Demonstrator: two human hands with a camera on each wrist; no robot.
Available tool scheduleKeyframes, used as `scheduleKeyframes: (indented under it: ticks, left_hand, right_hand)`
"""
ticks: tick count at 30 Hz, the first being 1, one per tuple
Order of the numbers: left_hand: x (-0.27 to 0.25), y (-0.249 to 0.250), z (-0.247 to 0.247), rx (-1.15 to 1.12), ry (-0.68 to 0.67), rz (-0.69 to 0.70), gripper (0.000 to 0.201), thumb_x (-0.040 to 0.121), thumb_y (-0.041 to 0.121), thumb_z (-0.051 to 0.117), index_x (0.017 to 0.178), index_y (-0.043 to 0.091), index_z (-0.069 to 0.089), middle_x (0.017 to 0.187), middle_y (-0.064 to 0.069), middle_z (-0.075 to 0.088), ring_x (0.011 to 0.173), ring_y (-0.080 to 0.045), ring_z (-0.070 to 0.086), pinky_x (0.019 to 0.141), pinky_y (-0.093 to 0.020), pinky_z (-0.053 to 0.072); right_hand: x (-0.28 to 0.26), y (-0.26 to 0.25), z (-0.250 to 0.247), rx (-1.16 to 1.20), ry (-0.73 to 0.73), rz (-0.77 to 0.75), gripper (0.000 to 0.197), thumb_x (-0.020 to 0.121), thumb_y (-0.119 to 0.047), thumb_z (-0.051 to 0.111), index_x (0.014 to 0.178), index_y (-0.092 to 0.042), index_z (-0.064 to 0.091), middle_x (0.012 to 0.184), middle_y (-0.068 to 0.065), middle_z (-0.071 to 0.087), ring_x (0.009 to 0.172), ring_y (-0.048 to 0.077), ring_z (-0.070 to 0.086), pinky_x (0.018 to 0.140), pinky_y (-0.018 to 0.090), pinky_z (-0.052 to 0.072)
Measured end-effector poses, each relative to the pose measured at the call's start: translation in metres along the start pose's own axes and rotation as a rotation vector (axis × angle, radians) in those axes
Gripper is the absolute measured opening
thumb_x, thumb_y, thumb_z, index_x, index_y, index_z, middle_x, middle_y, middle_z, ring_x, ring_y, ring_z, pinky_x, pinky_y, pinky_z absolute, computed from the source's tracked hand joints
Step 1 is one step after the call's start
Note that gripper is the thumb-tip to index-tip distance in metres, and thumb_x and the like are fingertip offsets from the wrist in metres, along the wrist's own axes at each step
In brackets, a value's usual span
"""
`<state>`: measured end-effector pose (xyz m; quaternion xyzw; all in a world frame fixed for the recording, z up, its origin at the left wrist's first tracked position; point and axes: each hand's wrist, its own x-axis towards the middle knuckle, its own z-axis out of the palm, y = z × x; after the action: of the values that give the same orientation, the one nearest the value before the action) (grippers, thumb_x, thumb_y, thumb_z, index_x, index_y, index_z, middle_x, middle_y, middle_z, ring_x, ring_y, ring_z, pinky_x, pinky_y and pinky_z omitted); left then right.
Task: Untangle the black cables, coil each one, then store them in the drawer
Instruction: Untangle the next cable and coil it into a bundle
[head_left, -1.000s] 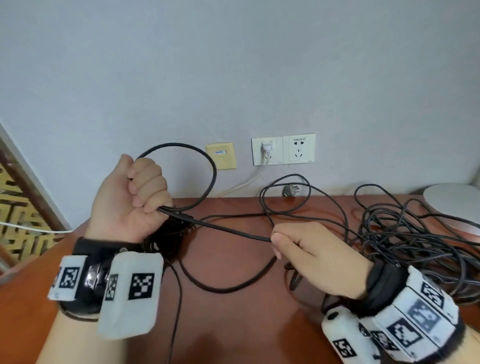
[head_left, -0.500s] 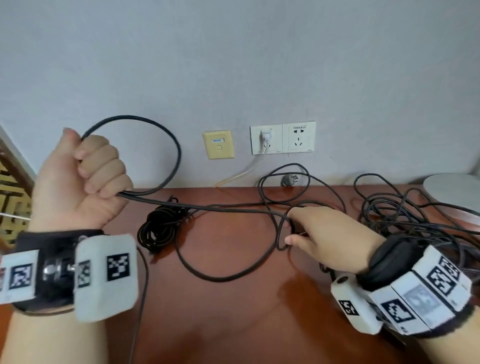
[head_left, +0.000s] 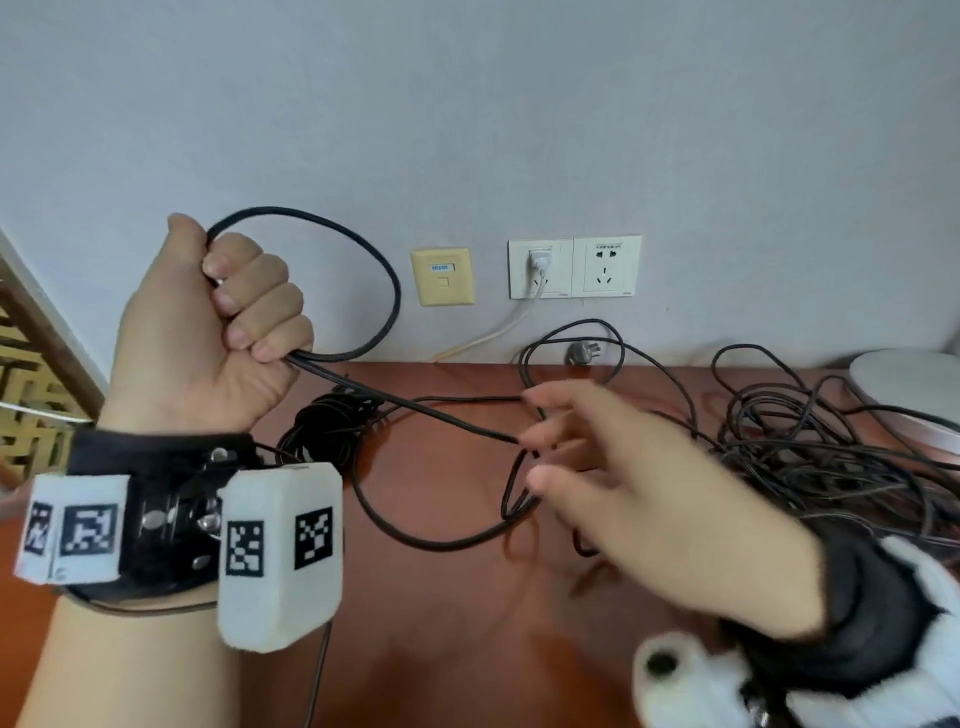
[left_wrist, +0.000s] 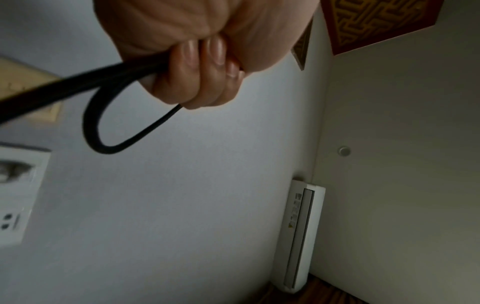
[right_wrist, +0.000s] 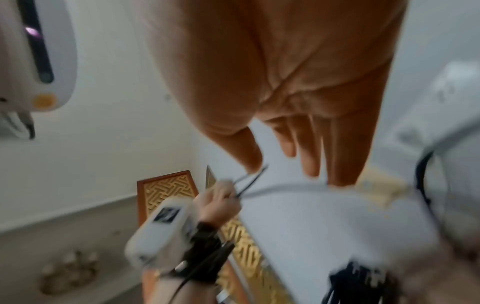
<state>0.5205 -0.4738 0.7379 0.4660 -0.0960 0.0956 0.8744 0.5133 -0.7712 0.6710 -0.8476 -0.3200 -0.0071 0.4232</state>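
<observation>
My left hand (head_left: 244, 317) is raised in a fist and grips a thick black cable (head_left: 426, 410), which forms a loop (head_left: 387, 280) above the fist. In the left wrist view the fingers (left_wrist: 200, 70) curl round the doubled cable (left_wrist: 91, 123). The cable runs down and right to my right hand (head_left: 540, 441), which hovers blurred over the table with its fingers spread and straight. In the right wrist view the fingertips (right_wrist: 309, 160) just touch the cable (right_wrist: 285, 188). A coiled black bundle (head_left: 332, 431) lies on the table behind my left wrist. No drawer is in view.
A big tangle of thin black cables (head_left: 810, 447) covers the right of the brown table (head_left: 441, 649). A white round object (head_left: 914, 384) stands at the far right. Wall sockets (head_left: 574, 267), one with a white plug, and a grey plug (head_left: 584, 353) are at the back.
My right hand has let go of the cable and spread its fingers above the table. My left fist still grips the looped cable and has shifted right.
</observation>
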Motion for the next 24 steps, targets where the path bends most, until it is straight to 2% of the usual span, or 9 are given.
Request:
scheduleKeyframes:
  ticks: [2, 4, 7, 10, 13, 16, 19, 22, 24]
  left_hand:
    - [0.0, -0.006, 0.004, -0.22, -0.262, -0.202, 0.07, 0.099, 0.063, 0.015, 0.064, 0.013, 0.049, 0.053, -0.001, 0.037, 0.044, -0.015, 0.03, 0.046, -0.029, 0.027]
    - [0.0, -0.008, 0.007, -0.333, -0.38, -0.355, 0.072, 0.098, 0.064, 0.019, 0.076, 0.003, 0.05, 0.062, -0.006, 0.035, 0.053, -0.021, 0.031, 0.055, -0.035, 0.025]
    - [-0.002, -0.012, 0.01, -0.368, -0.449, -0.433, 0.07, 0.1, 0.062, 0.019, 0.079, 0.003, 0.05, 0.063, -0.005, 0.034, 0.054, -0.02, 0.031, 0.056, -0.034, 0.025]
    - [-0.002, -0.009, 0.01, -0.367, -0.458, -0.482, 0.07, 0.101, 0.061, 0.017, 0.08, 0.003, 0.049, 0.064, -0.005, 0.035, 0.055, -0.019, 0.031, 0.056, -0.034, 0.024]
    - [-0.005, -0.004, 0.013, -0.337, -0.515, -0.548, 0.06, 0.104, 0.056, 0.022, 0.077, 0.008, 0.046, 0.065, -0.005, 0.034, 0.055, -0.018, 0.03, 0.056, -0.034, 0.024]
    - [-0.014, -0.011, 0.027, -0.009, -0.485, -0.482, 0.053, 0.102, 0.054, 0.03, 0.067, 0.016, 0.045, 0.057, 0.0, 0.029, 0.045, -0.013, 0.025, 0.044, -0.027, 0.023]
    - [-0.026, -0.03, 0.055, 0.54, -0.357, -0.355, 0.054, 0.091, 0.061, 0.035, 0.053, 0.022, 0.04, 0.048, 0.005, 0.022, 0.038, -0.008, 0.015, 0.038, -0.021, 0.01]
    - [-0.029, -0.056, 0.075, 0.915, -0.439, -0.353, 0.058, 0.092, 0.067, 0.029, 0.055, 0.022, 0.036, 0.051, 0.003, 0.026, 0.044, -0.013, 0.016, 0.042, -0.023, 0.013]
    - [-0.031, -0.07, 0.084, 1.015, -0.541, -0.352, 0.056, 0.096, 0.063, 0.025, 0.061, 0.02, 0.036, 0.055, 0.002, 0.028, 0.048, -0.014, 0.019, 0.044, -0.02, 0.018]
  right_hand:
    - [0.001, -0.009, 0.031, 0.033, -0.105, -0.002, 0.054, 0.094, -0.038, 0.052, 0.143, -0.035, 0.031, 0.129, -0.023, 0.047, 0.119, -0.007, 0.046, 0.103, 0.02, 0.04]
    - [0.009, -0.001, 0.054, -0.067, -0.057, -0.027, 0.048, 0.099, -0.037, 0.044, 0.144, -0.028, 0.032, 0.127, -0.011, 0.046, 0.12, 0.003, 0.045, 0.104, 0.021, 0.035]
    - [0.023, 0.016, 0.049, -0.355, 0.159, -0.064, 0.035, 0.097, -0.043, 0.031, 0.106, -0.025, 0.059, 0.093, -0.003, 0.042, 0.09, 0.018, 0.044, 0.086, 0.037, 0.043]
    - [0.027, 0.024, 0.032, -0.332, 0.081, -0.121, 0.039, 0.093, -0.049, 0.024, 0.076, -0.025, 0.05, 0.084, -0.008, 0.047, 0.089, 0.014, 0.042, 0.085, 0.033, 0.04]
    - [0.032, 0.029, 0.019, -0.175, 0.104, -0.054, 0.052, 0.089, -0.058, 0.041, 0.06, -0.014, 0.038, 0.056, -0.003, 0.039, 0.058, 0.014, 0.042, 0.065, 0.037, 0.041]
    - [0.036, 0.025, 0.012, -0.167, 0.118, 0.032, 0.062, 0.082, -0.064, 0.051, 0.053, -0.013, 0.032, 0.049, 0.001, 0.03, 0.048, 0.015, 0.032, 0.055, 0.033, 0.038]
    - [0.037, 0.019, 0.005, -0.099, 0.141, 0.113, 0.053, 0.09, -0.049, 0.054, 0.053, -0.016, 0.035, 0.046, -0.003, 0.031, 0.043, 0.011, 0.032, 0.052, 0.029, 0.036]
    - [0.043, 0.017, -0.003, 0.258, 0.075, 0.338, 0.036, 0.098, -0.02, 0.041, 0.062, -0.017, 0.044, 0.048, -0.001, 0.032, 0.043, 0.015, 0.029, 0.055, 0.029, 0.032]
    - [0.046, 0.019, -0.01, 0.636, 0.038, 0.525, 0.032, 0.099, -0.01, 0.033, 0.073, -0.013, 0.053, 0.044, -0.003, 0.038, 0.037, 0.011, 0.029, 0.052, 0.025, 0.04]
